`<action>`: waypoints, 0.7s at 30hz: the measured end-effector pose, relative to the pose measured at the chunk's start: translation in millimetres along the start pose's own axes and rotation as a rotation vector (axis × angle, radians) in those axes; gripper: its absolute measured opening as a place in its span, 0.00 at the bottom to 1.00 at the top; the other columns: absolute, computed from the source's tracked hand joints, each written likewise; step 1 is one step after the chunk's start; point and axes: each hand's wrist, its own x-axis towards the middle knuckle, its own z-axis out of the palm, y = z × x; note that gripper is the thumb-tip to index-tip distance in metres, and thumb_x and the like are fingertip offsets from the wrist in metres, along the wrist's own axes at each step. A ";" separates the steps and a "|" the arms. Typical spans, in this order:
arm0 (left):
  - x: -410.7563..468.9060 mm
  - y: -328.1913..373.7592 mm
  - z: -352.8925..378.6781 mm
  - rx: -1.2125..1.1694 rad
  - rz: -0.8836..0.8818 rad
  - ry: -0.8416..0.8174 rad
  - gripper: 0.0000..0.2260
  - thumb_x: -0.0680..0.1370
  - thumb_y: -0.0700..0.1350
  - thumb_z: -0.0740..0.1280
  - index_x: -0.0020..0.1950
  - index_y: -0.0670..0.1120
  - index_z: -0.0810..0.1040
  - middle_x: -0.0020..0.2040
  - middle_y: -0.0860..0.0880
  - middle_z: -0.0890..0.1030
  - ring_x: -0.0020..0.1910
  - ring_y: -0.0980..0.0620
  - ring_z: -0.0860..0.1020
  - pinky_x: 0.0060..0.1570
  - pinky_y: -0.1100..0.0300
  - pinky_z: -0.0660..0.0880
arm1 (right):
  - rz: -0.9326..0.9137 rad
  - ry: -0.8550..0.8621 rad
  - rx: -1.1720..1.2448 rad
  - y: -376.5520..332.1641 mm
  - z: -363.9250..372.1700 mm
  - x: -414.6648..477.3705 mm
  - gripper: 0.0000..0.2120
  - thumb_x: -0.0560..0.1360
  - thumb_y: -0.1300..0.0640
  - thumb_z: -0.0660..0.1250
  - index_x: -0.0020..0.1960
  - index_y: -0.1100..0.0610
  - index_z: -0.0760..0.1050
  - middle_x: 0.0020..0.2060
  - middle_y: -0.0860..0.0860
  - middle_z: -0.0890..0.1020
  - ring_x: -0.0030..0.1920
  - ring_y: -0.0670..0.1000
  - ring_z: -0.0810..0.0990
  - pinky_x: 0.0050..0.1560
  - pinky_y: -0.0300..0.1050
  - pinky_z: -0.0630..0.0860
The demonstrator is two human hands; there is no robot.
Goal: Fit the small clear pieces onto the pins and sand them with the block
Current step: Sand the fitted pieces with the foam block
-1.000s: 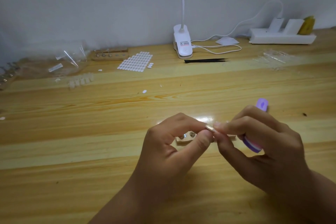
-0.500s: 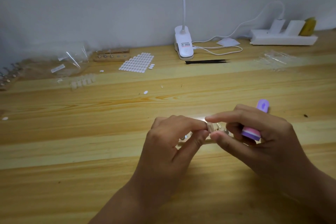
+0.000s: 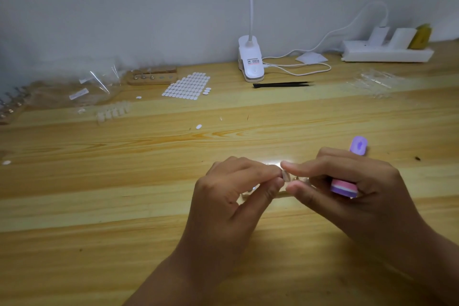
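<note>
Pinching the piece (image 3: 286, 176) between thumb and forefinger, your left hand (image 3: 231, 196) meets your right hand (image 3: 360, 189), whose fingertips touch that same piece while its curled fingers grip the block (image 3: 344, 187), low over the desk (image 3: 124, 181).

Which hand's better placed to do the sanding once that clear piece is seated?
Right. The right hand grips the sanding block in its curled fingers, close beside the clear piece. The left hand pinches that piece at its fingertips, so it probably suits steadying instead.
</note>
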 end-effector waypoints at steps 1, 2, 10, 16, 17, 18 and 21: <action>-0.1 0.0 0.0 -0.006 0.003 -0.001 0.04 0.77 0.43 0.70 0.48 0.47 0.85 0.44 0.57 0.83 0.45 0.55 0.81 0.45 0.52 0.75 | 0.001 -0.003 0.004 0.4 0.1 -0.2 0.12 0.73 0.52 0.71 0.56 0.52 0.81 0.31 0.44 0.73 0.32 0.44 0.73 0.37 0.30 0.68; -0.1 -0.3 -0.1 -0.008 0.005 -0.002 0.04 0.76 0.42 0.70 0.48 0.47 0.85 0.44 0.57 0.83 0.45 0.54 0.81 0.45 0.52 0.76 | 0.002 -0.007 0.004 0.8 -0.2 -0.2 0.12 0.74 0.52 0.71 0.55 0.52 0.82 0.31 0.44 0.73 0.31 0.44 0.72 0.36 0.30 0.68; 1.7 -1.3 -0.8 0.004 -0.011 -0.030 0.05 0.77 0.42 0.70 0.48 0.48 0.85 0.44 0.58 0.83 0.47 0.55 0.81 0.45 0.56 0.76 | -0.035 -0.019 -0.054 2.6 -1.9 1.3 0.14 0.72 0.52 0.72 0.56 0.56 0.83 0.35 0.39 0.72 0.33 0.39 0.72 0.39 0.27 0.67; 1.2 0.6 -1.0 0.040 0.010 -0.040 0.05 0.77 0.42 0.69 0.48 0.47 0.85 0.44 0.57 0.83 0.46 0.57 0.80 0.45 0.60 0.75 | -0.019 -0.040 -0.043 3.2 -2.4 1.1 0.13 0.72 0.51 0.76 0.53 0.57 0.84 0.32 0.39 0.72 0.31 0.40 0.71 0.36 0.28 0.66; 1.0 0.8 -0.9 0.057 0.014 -0.039 0.05 0.77 0.42 0.70 0.48 0.46 0.86 0.43 0.57 0.83 0.46 0.57 0.80 0.45 0.59 0.76 | -0.020 -0.044 -0.042 3.5 -2.1 0.9 0.12 0.72 0.52 0.75 0.53 0.56 0.84 0.31 0.41 0.73 0.31 0.41 0.71 0.35 0.29 0.66; 1.1 0.8 -1.3 0.072 0.018 -0.038 0.05 0.76 0.42 0.70 0.47 0.46 0.86 0.43 0.57 0.83 0.46 0.57 0.80 0.45 0.58 0.76 | -0.023 -0.050 -0.040 3.6 -2.1 0.7 0.12 0.72 0.52 0.75 0.54 0.56 0.84 0.30 0.43 0.73 0.30 0.41 0.71 0.35 0.29 0.66; 2.0 1.0 -2.0 0.113 0.042 -0.043 0.05 0.77 0.44 0.70 0.47 0.47 0.86 0.43 0.56 0.84 0.45 0.57 0.80 0.45 0.55 0.76 | -0.041 -0.084 -0.038 3.3 -3.7 0.5 0.13 0.73 0.52 0.71 0.56 0.54 0.82 0.29 0.45 0.73 0.30 0.42 0.70 0.35 0.26 0.64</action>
